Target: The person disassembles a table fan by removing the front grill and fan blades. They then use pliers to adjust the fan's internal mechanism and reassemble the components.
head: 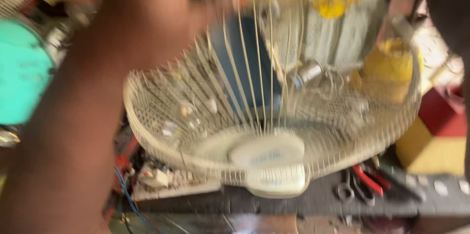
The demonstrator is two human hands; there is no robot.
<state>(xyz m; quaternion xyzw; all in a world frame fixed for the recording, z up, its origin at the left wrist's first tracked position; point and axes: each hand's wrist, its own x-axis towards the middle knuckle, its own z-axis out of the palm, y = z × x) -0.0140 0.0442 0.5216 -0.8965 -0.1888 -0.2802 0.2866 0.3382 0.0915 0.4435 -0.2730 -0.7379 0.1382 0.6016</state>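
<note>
A white wire fan guard (267, 131) fills the middle of the blurred head view, tilted, with its round centre cap low and facing me. My left hand (161, 8) reaches up from the lower left, and its fingers meet the guard's upper wires and seem to grip them. At the top right, by the guard's right rim, a dark blurred shape looks like my right hand (440, 3); its fingers are hidden. Through the wires I see a blue surface (245, 62) and a small metal cylinder (308, 72).
Below the guard, a dark bench (303, 202) carries red-handled pliers (364, 180) and other hand tools. A yellow cylinder (389, 67) and a red and yellow box (435, 136) stand at the right. A teal round object (19, 72) sits at the left, with blue wires (127, 195) below.
</note>
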